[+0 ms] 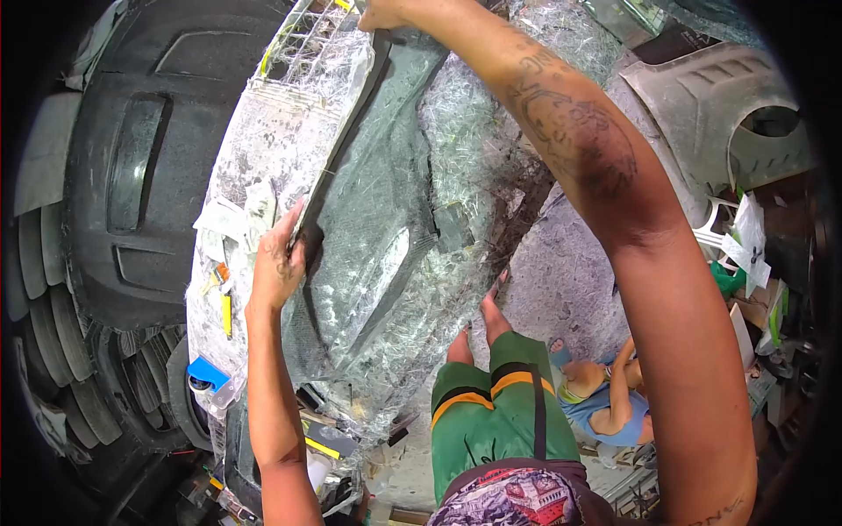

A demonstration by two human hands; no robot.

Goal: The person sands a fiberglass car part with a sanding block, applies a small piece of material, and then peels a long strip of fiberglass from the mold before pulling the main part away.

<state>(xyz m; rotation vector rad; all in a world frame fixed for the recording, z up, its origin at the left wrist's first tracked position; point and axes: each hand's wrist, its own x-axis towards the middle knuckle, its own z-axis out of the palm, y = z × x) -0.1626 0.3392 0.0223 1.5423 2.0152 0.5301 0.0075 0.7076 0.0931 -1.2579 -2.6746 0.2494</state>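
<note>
Head view: a large dark panel (368, 237) fills the centre, lying tilted from 12 o'clock down toward 7 o'clock over a bench (263, 167) coated in crusted, whitish resin. The left hand (279, 263) sits at 9 o'clock of centre, fingers together and curled over the panel's left edge, gripping it. The right hand (386, 16) reaches to 12 o'clock, its fingers closed on the panel's top edge, though the frame cuts it off, so the grip is probably a clasp. A black moulding (132, 175) lies at 9 o'clock, just beside the bench. A blue clip (207, 372) rests at 8 o'clock. At 5 o'clock another person (605, 399) crouches on the floor.
</note>
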